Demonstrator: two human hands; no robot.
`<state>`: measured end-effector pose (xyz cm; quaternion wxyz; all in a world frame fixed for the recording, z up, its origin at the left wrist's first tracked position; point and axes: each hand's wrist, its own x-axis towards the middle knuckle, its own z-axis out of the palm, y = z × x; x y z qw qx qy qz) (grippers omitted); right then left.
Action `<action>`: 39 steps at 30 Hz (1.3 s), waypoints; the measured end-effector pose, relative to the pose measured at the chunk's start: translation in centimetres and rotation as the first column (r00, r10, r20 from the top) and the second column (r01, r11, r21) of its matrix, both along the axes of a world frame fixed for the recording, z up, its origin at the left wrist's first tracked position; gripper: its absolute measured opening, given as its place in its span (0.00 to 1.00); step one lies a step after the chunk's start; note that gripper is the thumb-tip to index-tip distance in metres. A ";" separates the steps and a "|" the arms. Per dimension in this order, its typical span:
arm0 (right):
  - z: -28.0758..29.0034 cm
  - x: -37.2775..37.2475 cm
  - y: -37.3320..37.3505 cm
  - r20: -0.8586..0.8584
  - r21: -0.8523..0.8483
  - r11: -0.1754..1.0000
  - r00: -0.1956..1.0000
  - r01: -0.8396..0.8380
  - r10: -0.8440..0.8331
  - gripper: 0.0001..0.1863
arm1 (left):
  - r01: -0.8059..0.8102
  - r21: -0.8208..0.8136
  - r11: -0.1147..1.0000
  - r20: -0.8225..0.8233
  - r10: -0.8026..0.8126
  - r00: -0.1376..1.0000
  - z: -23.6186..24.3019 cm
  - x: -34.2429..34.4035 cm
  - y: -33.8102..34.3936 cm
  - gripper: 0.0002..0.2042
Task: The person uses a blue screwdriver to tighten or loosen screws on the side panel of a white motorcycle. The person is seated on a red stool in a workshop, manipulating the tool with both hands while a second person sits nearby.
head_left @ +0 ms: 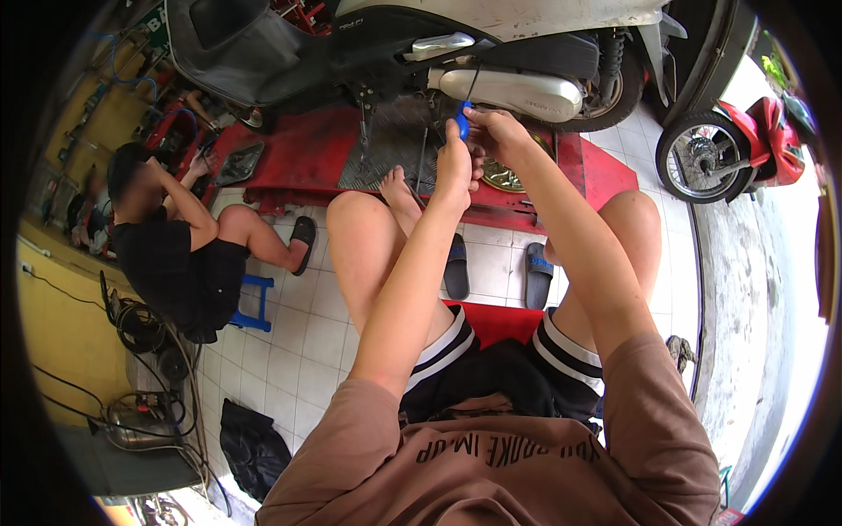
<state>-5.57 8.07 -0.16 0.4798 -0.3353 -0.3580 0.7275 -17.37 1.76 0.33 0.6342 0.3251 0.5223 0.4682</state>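
Both arms reach forward to a screwdriver with a blue handle (pixel 463 121), whose thin dark shaft points up toward the scooter's silver engine side cover (pixel 517 95). My left hand (pixel 457 165) is closed at the lower part of the handle, thumb against it. Higher up, the fingers of my right hand (pixel 498 133) close on the handle near the shaft. The shaft's tip lies in front of the scooter (pixel 351 53); I cannot tell whether it touches. Beneath my hands sits a round gold-coloured dish (pixel 504 178), partly covered by my right forearm.
A red lift platform (pixel 605 167) with a dark treadplate carries the scooter. Two dark slippers (pixel 538 279) lie on white tiles before my feet. At left, another person (pixel 167 237) sits on a blue stool (pixel 254 302). A red motorcycle (pixel 745 149) stands at right.
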 end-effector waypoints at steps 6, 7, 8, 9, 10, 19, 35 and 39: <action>0.8 -0.2 0.4 0.114 0.040 0.990 0.983 0.138 -0.141 0.10 | -0.050 0.468 0.882 -0.728 0.417 0.544 1.3 1.9 -1.6 0.30; 1.3 -0.2 0.2 0.129 0.037 0.990 0.981 0.139 -0.142 0.08 | -0.036 0.499 0.866 -0.737 0.446 0.508 1.6 1.9 -1.8 0.29; 1.7 -0.3 0.0 0.143 0.034 0.989 0.979 0.141 -0.144 0.07 | -0.021 0.494 0.869 -0.759 0.442 0.478 2.1 1.7 -2.0 0.28; 1.8 -0.5 -0.4 0.163 0.016 0.988 0.975 0.153 -0.154 0.07 | -0.010 0.498 0.867 -0.760 0.442 0.475 1.9 1.5 -2.2 0.27; 2.2 -0.5 -0.9 0.185 0.004 0.985 0.968 0.171 -0.169 0.07 | 0.004 0.507 0.862 -0.759 0.444 0.477 1.8 1.5 -2.3 0.26; -0.6 1.1 1.2 -0.125 -0.113 0.986 0.986 -0.126 0.112 0.07 | 0.005 -0.034 0.999 0.232 0.003 0.973 1.1 0.6 -0.6 0.24; 0.6 1.0 0.5 -0.049 -0.095 0.991 0.994 -0.100 0.095 0.12 | 0.150 0.009 0.989 -0.310 -0.140 0.940 0.8 0.3 -0.4 0.29; 0.7 0.2 0.1 0.106 -0.104 0.993 0.993 0.054 -0.043 0.09 | 0.158 0.472 0.867 -0.840 0.388 0.379 0.2 1.1 -1.5 0.28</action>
